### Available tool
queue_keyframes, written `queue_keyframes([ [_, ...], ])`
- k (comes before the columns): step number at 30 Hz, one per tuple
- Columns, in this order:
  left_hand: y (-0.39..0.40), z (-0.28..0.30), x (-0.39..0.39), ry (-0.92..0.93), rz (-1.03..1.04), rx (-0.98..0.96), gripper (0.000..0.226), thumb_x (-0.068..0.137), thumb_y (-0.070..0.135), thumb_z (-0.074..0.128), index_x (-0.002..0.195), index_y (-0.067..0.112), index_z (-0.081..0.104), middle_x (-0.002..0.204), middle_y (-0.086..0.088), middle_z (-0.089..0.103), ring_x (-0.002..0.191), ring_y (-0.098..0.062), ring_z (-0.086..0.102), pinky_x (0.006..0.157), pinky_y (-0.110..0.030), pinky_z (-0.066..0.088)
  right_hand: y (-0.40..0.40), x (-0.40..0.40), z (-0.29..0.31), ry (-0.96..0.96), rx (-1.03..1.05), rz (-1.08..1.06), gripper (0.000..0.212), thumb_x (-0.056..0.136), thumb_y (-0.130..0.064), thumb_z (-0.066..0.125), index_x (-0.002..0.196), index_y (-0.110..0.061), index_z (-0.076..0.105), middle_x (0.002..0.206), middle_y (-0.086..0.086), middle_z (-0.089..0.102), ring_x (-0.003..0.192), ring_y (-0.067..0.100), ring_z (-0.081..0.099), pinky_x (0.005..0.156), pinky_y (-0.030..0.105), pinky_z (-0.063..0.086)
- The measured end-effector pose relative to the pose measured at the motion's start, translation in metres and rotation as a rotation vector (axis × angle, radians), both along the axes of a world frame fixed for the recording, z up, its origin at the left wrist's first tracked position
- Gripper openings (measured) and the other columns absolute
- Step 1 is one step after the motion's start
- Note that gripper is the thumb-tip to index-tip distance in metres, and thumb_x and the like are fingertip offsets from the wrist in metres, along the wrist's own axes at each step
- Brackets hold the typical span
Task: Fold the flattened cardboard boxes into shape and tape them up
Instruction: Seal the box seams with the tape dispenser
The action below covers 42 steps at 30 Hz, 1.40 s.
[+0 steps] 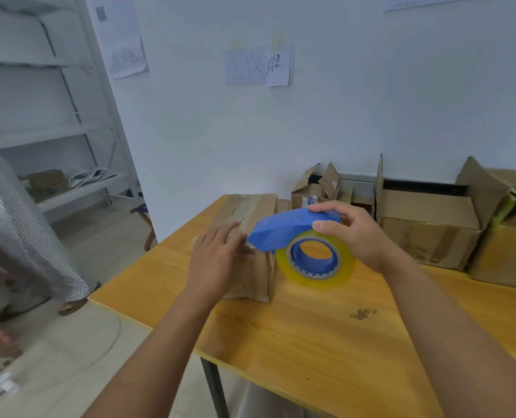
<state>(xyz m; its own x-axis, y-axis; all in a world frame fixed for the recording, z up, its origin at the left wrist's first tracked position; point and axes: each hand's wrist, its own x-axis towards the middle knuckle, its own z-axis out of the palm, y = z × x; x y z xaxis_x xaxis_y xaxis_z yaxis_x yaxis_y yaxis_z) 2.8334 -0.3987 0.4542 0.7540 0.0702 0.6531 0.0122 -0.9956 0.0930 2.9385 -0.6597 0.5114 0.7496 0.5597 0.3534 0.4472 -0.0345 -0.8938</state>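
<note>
Mid-frame on the table (pixel 311 327), the left hand (pixel 220 257) lies fingers-flat on the near end of the small box (pixel 250 215), while the right hand (pixel 353 233) is wrapped around the blue tape dispenser (pixel 293 227), nose right at the box's top edge. Probably best to keep that left hand pinning the tape end and pull straight along the seam, holding the tape tight so it doesn't wrinkle

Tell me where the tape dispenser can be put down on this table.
Bare table lies in front of the small box, stretching to the near edge, below the tape dispenser. The back right is crowded with open boxes along the wall.
</note>
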Motion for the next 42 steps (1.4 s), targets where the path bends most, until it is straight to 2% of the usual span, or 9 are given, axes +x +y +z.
queue_keyframes([
  [4, -0.007, -0.008, -0.001, -0.033, -0.007, 0.037, 0.053, 0.087, 0.044, 0.071, 0.131, 0.018, 0.059, 0.127, -0.003, 0.062, 0.113, -0.026, 0.058, 0.095, -0.041, 0.047, 0.003, -0.001, 0.000, -0.007, 0.004, -0.014, 0.025, 0.087, -0.033, 0.073, 0.112, -0.037, 0.072, 0.120, -0.011, 0.067, 0.102, 0.004, 0.066, 0.082, 0.019, 0.052],
  [8, -0.019, -0.009, 0.004, -0.057, 0.071, -0.052, 0.066, 0.079, 0.069, 0.063, 0.120, 0.018, 0.066, 0.113, -0.002, 0.065, 0.104, -0.025, 0.058, 0.090, -0.038, 0.047, 0.001, -0.003, 0.000, -0.021, -0.007, 0.002, 0.031, 0.082, -0.040, 0.073, 0.113, -0.038, 0.071, 0.121, -0.011, 0.066, 0.102, 0.003, 0.066, 0.081, 0.016, 0.052],
  [13, -0.036, -0.011, 0.011, -0.122, 0.126, -0.120, 0.058, 0.085, 0.063, 0.049, 0.107, 0.013, 0.070, 0.104, -0.005, 0.066, 0.099, -0.026, 0.057, 0.088, -0.040, 0.046, -0.008, -0.001, -0.002, -0.034, -0.025, 0.028, 0.032, 0.087, -0.035, 0.074, 0.118, -0.037, 0.069, 0.126, -0.010, 0.063, 0.104, 0.001, 0.064, 0.081, 0.013, 0.051],
  [20, -0.020, -0.013, 0.009, -0.140, 0.094, -0.061, 0.040, 0.080, 0.048, 0.075, 0.101, 0.014, 0.068, 0.105, -0.003, 0.064, 0.096, -0.024, 0.055, 0.086, -0.037, 0.044, -0.033, 0.006, -0.002, -0.059, -0.076, 0.036, 0.040, 0.074, -0.052, 0.074, 0.114, -0.050, 0.069, 0.120, -0.025, 0.065, 0.109, 0.000, 0.063, 0.081, 0.016, 0.051],
  [26, -0.027, -0.006, 0.005, -0.015, 0.100, -0.010, 0.053, 0.086, 0.058, 0.060, 0.122, 0.018, 0.065, 0.106, -0.007, 0.063, 0.100, -0.027, 0.056, 0.093, -0.040, 0.042, -0.040, 0.014, 0.009, -0.124, -0.186, 0.079, 0.036, 0.075, -0.048, 0.075, 0.110, -0.054, 0.070, 0.115, -0.035, 0.063, 0.107, -0.009, 0.060, 0.079, 0.005, 0.046],
  [30, -0.022, 0.001, -0.004, 0.082, 0.039, 0.018, 0.052, 0.084, 0.061, 0.057, 0.125, 0.028, 0.060, 0.117, -0.005, 0.058, 0.109, -0.024, 0.050, 0.095, -0.037, 0.037, -0.028, 0.019, 0.027, -0.144, -0.290, 0.107, 0.035, 0.077, -0.052, 0.078, 0.111, -0.052, 0.071, 0.116, -0.031, 0.065, 0.104, -0.009, 0.061, 0.083, 0.014, 0.047],
  [34, -0.021, 0.009, -0.010, 0.163, 0.000, -0.039, 0.052, 0.085, 0.053, 0.054, 0.131, 0.029, 0.058, 0.128, -0.006, 0.055, 0.119, -0.024, 0.046, 0.104, -0.036, 0.033, -0.014, 0.030, 0.048, -0.133, -0.350, 0.115, 0.022, 0.085, -0.043, 0.075, 0.107, -0.046, 0.075, 0.117, -0.028, 0.067, 0.103, -0.007, 0.063, 0.091, 0.024, 0.050],
  [39, -0.019, 0.014, -0.013, 0.223, -0.004, -0.193, 0.052, 0.084, 0.053, 0.041, 0.130, 0.035, 0.056, 0.131, 0.002, 0.051, 0.125, -0.021, 0.039, 0.103, -0.032, 0.031, -0.010, 0.036, 0.037, -0.199, -0.591, 0.123, 0.020, 0.081, -0.050, 0.077, 0.101, -0.047, 0.076, 0.101, -0.034, 0.068, 0.096, -0.010, 0.062, 0.082, 0.019, 0.045],
  [42, -0.025, 0.014, -0.007, 0.194, 0.031, -0.341, 0.044, 0.087, 0.061, 0.042, 0.118, 0.038, 0.062, 0.121, 0.009, 0.052, 0.120, -0.018, 0.039, 0.094, -0.029, 0.029, -0.022, 0.036, 0.006, -0.137, -0.459, 0.004, 0.020, 0.086, -0.041, 0.075, 0.105, -0.044, 0.074, 0.115, -0.025, 0.065, 0.105, 0.000, 0.061, 0.084, 0.021, 0.045],
])
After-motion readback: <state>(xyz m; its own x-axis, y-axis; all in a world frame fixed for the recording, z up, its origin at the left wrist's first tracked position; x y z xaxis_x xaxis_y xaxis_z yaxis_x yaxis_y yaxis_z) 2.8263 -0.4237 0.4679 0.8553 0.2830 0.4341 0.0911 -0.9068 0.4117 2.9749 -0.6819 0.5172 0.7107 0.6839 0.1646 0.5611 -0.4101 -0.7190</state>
